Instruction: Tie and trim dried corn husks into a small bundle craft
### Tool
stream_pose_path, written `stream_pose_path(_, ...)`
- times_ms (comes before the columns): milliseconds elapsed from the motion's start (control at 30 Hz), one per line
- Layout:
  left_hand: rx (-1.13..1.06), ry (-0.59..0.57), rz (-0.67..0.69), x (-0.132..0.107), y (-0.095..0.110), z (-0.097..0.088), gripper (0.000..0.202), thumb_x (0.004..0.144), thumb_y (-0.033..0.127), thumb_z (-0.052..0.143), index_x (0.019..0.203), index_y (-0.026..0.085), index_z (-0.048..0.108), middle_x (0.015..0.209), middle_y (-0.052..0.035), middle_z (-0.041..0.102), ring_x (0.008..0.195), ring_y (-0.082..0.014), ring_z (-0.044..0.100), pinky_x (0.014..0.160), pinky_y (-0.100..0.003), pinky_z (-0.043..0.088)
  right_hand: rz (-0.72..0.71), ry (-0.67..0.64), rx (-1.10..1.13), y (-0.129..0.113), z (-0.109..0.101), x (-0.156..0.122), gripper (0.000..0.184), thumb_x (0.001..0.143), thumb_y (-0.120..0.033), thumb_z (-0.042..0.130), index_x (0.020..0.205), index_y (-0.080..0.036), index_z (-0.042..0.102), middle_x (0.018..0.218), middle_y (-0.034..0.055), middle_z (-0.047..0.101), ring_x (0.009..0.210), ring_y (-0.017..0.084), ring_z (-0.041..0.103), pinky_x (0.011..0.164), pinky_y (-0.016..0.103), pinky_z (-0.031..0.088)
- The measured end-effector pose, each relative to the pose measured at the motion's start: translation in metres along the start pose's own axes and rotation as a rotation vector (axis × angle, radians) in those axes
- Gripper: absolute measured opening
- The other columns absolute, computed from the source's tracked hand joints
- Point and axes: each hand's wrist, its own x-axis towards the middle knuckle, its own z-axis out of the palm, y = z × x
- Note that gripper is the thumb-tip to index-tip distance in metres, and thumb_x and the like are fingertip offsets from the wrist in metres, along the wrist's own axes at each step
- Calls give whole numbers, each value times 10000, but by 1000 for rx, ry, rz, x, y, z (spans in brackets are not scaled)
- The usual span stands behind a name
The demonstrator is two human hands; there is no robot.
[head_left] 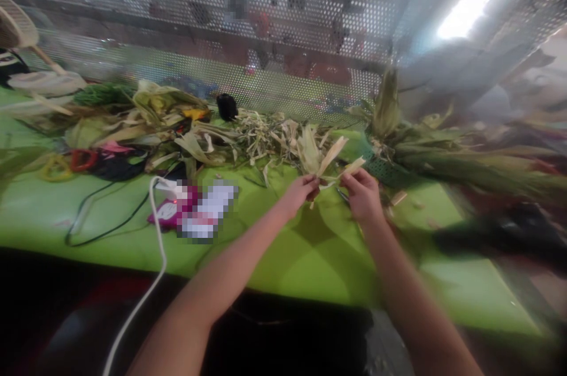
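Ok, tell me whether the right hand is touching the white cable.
No, the right hand pinches a pale husk strip, well apart from the white cable.

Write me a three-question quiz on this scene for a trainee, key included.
1. Multiple choice: what does the left hand hold?
A) a pair of scissors
B) pale husks
C) a black cable

2. True or false: the white cable hangs over the near edge of the table.

3. Fill the gap: the right hand pinches a husk strip above a table coloured ____.

Key: 1 B; 2 true; 3 green.
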Motion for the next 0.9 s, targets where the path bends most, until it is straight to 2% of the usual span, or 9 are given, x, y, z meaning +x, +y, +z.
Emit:
stream_pose_path(167,0,-26,-44,-2,0,3,307,810,437,649,857,134,641,531,43,400,479,-66,338,477,-210,229,-10,44,3,1,0,1,264,628,-263,850,649,-189,597,594,-57,552,533,67,467,541,205,392)
stream_pose_path(300,-14,-20,-52,-4,1,5,278,801,412,662,885,151,617,534,46,423,471,-64,349,472,-202,237,13,61,74,-1,1,0,272,627,-272,847,701,-216,591,598,-69,561,484,68,471,480,202,390)
stream_pose_path(500,9,-62,-75,-7,4,7,255,827,388,625,882,140,625,549,31,453,476,-64,368,475,-199,259,98,-39,203,-6,1,-1,237,723,-334,791,889,-247,646,644,-71,568,502,67,487,467,185,416)
stream_pose_path(700,-22,-45,-115,-6,3,7,245,820,360,622,901,129,633,549,32,452,478,-64,373,474,-200,263,100,-16,275,-7,1,1,292,643,-310,836,747,-235,573,679,-75,591,511,61,477,472,181,428)
stream_pose_path(900,-27,-58,-110,-5,0,6,261,820,374,631,910,129,643,548,28,472,466,-62,378,467,-203,255,92,-15,180,-7,-3,3,257,670,-339,789,787,-250,578,799,-51,661,499,66,478,503,223,454)
